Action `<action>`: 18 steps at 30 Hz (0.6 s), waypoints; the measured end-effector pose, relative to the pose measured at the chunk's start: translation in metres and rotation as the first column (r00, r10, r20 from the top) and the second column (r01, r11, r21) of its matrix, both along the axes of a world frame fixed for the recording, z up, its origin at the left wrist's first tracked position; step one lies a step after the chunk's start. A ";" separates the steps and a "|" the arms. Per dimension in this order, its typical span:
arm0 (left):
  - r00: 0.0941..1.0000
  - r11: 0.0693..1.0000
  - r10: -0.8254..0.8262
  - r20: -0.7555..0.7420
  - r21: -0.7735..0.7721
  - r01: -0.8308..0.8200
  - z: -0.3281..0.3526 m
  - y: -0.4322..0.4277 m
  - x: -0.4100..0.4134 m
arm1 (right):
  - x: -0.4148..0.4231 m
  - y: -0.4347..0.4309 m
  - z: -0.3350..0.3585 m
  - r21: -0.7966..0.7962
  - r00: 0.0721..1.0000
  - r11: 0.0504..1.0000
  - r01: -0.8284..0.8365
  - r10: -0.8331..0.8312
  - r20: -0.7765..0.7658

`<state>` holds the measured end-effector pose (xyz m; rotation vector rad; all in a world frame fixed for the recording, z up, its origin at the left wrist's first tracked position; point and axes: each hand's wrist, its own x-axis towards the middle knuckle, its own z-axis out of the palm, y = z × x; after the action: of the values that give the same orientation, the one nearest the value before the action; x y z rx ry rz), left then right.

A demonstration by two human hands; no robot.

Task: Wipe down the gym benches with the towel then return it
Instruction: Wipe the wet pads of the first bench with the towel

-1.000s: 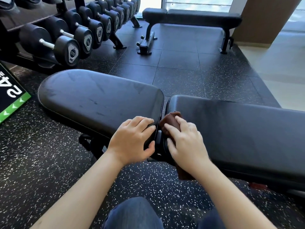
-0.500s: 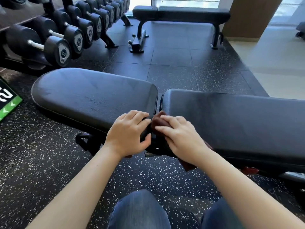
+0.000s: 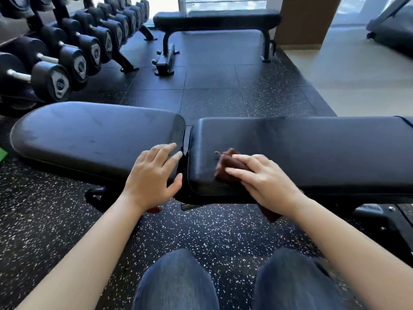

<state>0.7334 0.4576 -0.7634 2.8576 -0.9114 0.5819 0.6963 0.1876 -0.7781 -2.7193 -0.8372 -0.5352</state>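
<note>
Brown towel (image 3: 228,163): bunched on the near bench's long pad (image 3: 312,148) close to its left end, one tail hanging over the front edge, pressed flat under the right hand (image 3: 266,177) with fingers extended, not curled. Left hand (image 3: 154,175): fingers straight and spread, resting on the adjoining shorter pad (image 3: 89,135) beside the gap. Surroundings: racked dumbbells (image 3: 67,59) far left, flat bench (image 3: 223,19) beyond, speckled rubber floor (image 3: 212,229).
</note>
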 end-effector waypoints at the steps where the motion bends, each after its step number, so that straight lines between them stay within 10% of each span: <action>1: 1.000 1.000 -0.019 0.001 -0.025 0.019 0.001 -0.012 -0.002 | -0.004 -0.016 0.000 0.002 0.999 0.999 0.040 -0.040 0.003; 18: 0.866 0.866 -0.499 -0.041 -0.077 0.495 -0.002 -0.308 -0.045 | -0.071 -0.232 -0.008 0.138 0.777 0.772 0.620 -0.629 0.030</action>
<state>0.6880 0.1493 -0.7657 2.4118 -1.5138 0.4483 0.6252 -0.0446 -0.7861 -2.8313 0.1360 -0.7844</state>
